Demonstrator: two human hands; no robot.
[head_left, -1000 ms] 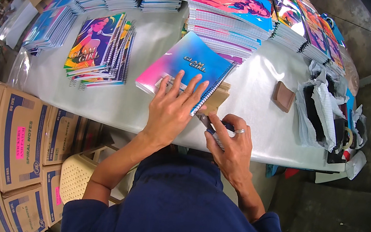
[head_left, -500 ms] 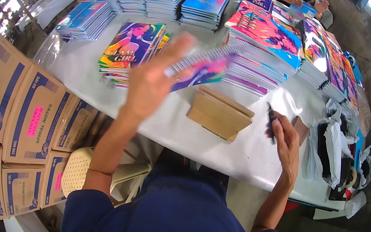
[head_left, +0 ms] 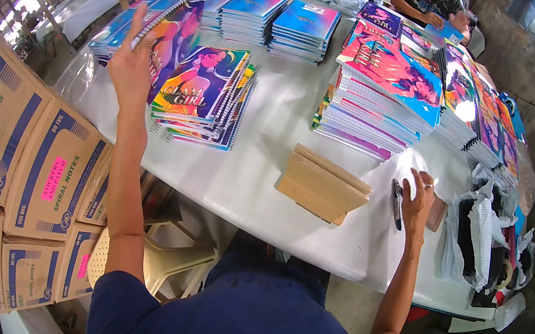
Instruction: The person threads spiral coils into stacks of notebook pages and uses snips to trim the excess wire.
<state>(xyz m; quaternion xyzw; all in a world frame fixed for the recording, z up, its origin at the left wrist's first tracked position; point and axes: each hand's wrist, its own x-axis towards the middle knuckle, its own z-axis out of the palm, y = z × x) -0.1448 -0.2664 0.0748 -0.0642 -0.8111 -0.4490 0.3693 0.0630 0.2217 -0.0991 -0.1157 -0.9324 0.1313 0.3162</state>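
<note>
My left hand (head_left: 130, 72) grips a spiral notebook (head_left: 180, 31) by its wire-bound edge. This tilted notebook has a purple, pink and orange cover and hangs at the left side of a short stack of colourful spiral notebooks (head_left: 200, 83). Over the table's right side, my right hand (head_left: 418, 201) has its fingers bent and apart, with nothing plainly held. A black pen (head_left: 397, 205) lies just left of that hand. At its right is a flat brown piece (head_left: 437, 215), partly hidden by the hand.
Brown cardboard pieces (head_left: 324, 183) stand mid-table. Tall notebook stacks (head_left: 377, 114) rise behind, and blue-pink notebooks (head_left: 303, 29) line the back. Plastic wrapping (head_left: 478, 228) lies right. Cartons (head_left: 57, 169) and a cream chair (head_left: 175, 261) flank the left; a person (head_left: 432, 8) sits opposite.
My left hand has carried the notebook leftward, from above the middle of the table past the short stack. My right hand has let go of the pen, which now lies on the table.
</note>
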